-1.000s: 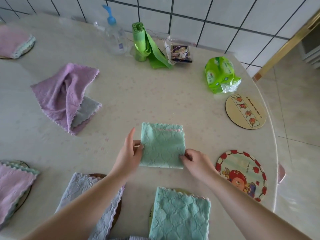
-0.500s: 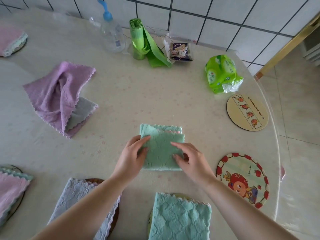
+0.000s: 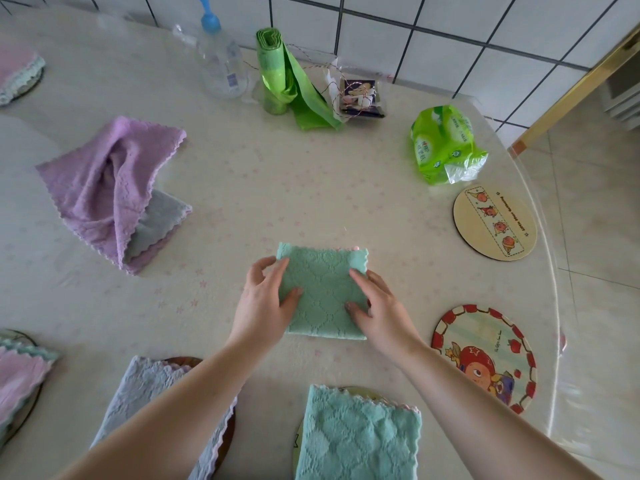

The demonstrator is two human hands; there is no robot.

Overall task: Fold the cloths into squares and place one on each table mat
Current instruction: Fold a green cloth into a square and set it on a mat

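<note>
- Centrally, a folded green cloth (image 3: 323, 289) is lying flat on the table (image 3: 242, 174), well apart from the bare mats.
- Left hand (image 3: 265, 303) is gripping the cloth's left edge, thumb on top, fingers curling round the edge.
- Right hand (image 3: 375, 306) is gripping the right edge likewise, thumb pressing on top.
- Two uncovered round mats are sitting to the right: a beige mat (image 3: 495, 223) and a red-rimmed cartoon mat (image 3: 485, 355).
- Nearer, a teal cloth (image 3: 356, 434) is covering another mat, and a crumpled purple cloth (image 3: 110, 188) is waiting at left.
</note>
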